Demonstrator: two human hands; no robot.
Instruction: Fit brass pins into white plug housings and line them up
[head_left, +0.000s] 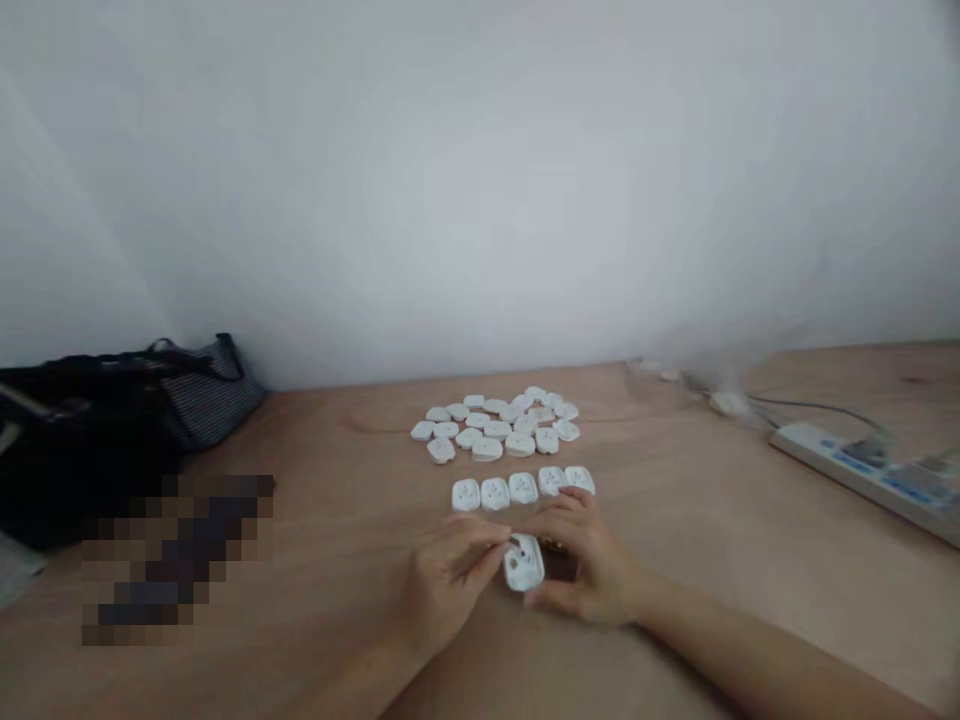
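Hands: brought together, the cover (523,565) gripped between left hand (450,590) and right hand (581,560).
Cover: held just below the row (523,488), long axis aimed roughly at it, slightly tilted.
Nearer hand: right, wrapped around the cover's edge.

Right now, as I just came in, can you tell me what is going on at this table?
A person holds a white plastic socket cover between the left hand and the right hand. Just beyond it is a row of five similar covers, and behind that a loose cluster of more covers on the wooden table. A white power strip lies to the right.
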